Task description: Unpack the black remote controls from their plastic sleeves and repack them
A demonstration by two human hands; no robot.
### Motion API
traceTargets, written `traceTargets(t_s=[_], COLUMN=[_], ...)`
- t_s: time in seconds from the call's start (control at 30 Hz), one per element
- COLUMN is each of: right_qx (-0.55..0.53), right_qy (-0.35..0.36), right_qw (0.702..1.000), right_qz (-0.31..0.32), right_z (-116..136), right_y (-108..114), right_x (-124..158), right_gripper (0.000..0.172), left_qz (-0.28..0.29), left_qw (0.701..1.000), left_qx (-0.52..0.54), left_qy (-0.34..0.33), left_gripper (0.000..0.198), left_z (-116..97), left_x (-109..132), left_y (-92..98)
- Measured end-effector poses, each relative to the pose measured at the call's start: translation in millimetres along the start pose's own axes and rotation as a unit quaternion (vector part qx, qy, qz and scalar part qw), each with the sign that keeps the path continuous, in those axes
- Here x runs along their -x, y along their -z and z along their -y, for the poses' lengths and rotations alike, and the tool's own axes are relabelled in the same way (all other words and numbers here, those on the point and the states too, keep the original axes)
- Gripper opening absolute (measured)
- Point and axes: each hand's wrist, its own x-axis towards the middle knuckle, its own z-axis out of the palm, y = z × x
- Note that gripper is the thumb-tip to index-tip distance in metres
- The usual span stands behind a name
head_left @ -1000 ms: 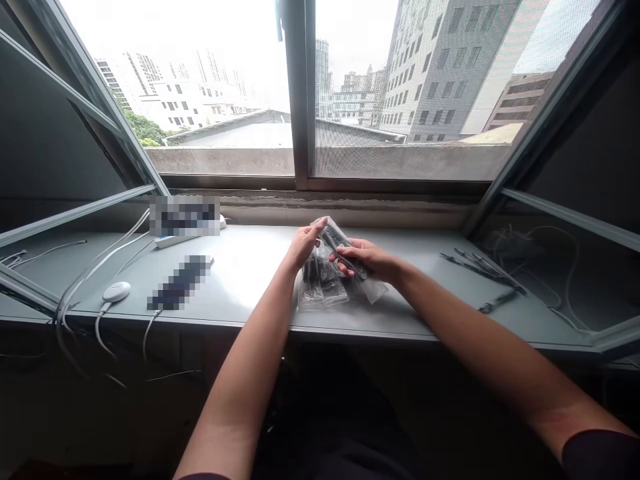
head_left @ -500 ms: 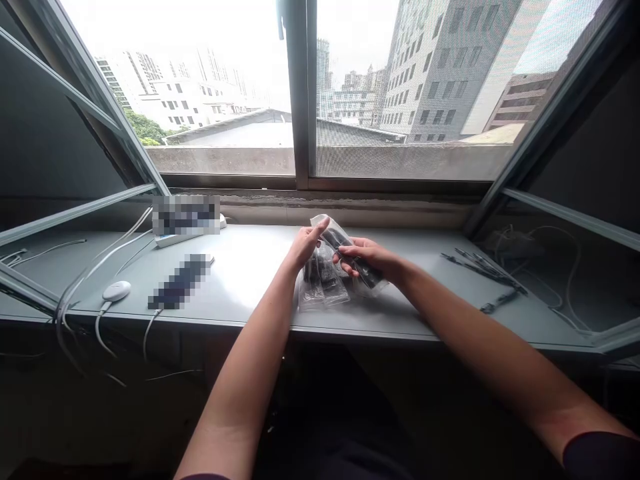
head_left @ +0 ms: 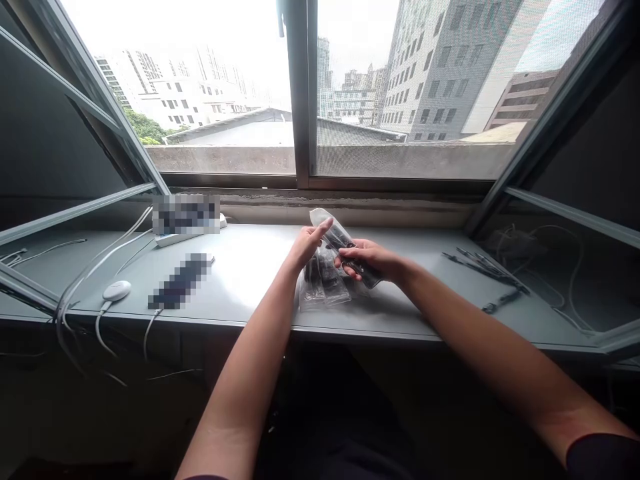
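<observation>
Both my hands grip a clear plastic bag [head_left: 339,233] with a long dark item inside, tilted with its pale end up and to the left. My left hand [head_left: 306,245] pinches the bag near its upper end, thumb on top. Lower down, my right hand [head_left: 369,257] is wrapped round the bag, its thumb across the dark item. What exactly the dark item is, I cannot make out. Beneath the hands, more clear bags [head_left: 325,288] with dark contents lie on the grey desk [head_left: 250,293], partly covered by my hands.
A bundle of dark thin cables or pens [head_left: 485,270] lies at the right. To the left are a blurred-out phone-like object [head_left: 181,283], a white round charger [head_left: 117,290] and a white power strip [head_left: 190,235] with cables. Metal frame bars slant along both sides; a window stands behind.
The held bag has shifted slightly upward, and its lower end is drawn in closer to my right hand. Both hands keep nearly the same place.
</observation>
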Motion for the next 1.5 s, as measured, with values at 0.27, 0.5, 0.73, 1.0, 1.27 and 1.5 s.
traceTargets(t_s=[0.27,0.5,0.73,1.0,1.27,1.5], right_qx=[-0.024,0.004,-0.001,-0.026,-0.028,-0.046], right_qy=[-0.013,-0.008,0.002,0.005,0.011,0.002], right_qw=[0.999,1.000,1.000,0.999,0.999,0.999], right_qz=[-0.017,-0.003,-0.011,-0.029,-0.013,-0.028], right_z=[2.7,-0.3,-0.9,2.0,-0.4,2.9], right_y=[-3.8,1.1,-0.4,-5.4,-3.2,-4.8], right_x=[0.0,-1.1,-2.4,-0.5,-2.5,-3.2], right_gripper=[0.034,0.034,0.037,0.034,0.035,0.032], left_qz=[0.013,-0.004,0.045,0.028,0.070,0.045], left_qw=[0.999,1.000,0.999,0.998,0.997,0.993], left_qx=[0.017,0.002,-0.010,0.055,0.010,0.110], left_qy=[-0.024,-0.030,-0.018,-0.018,0.001,-0.004], left_gripper=[0.063,0.064,0.064,0.059,0.064,0.053], left_z=[-4.5,-4.1,-6.1,-6.8,-7.2,-2.2], left_x=[1.2,1.9,4.9,5.0,4.9,-0.9], left_y=[-2.3,-2.0,-2.3,-3.6,-2.9,-3.0])
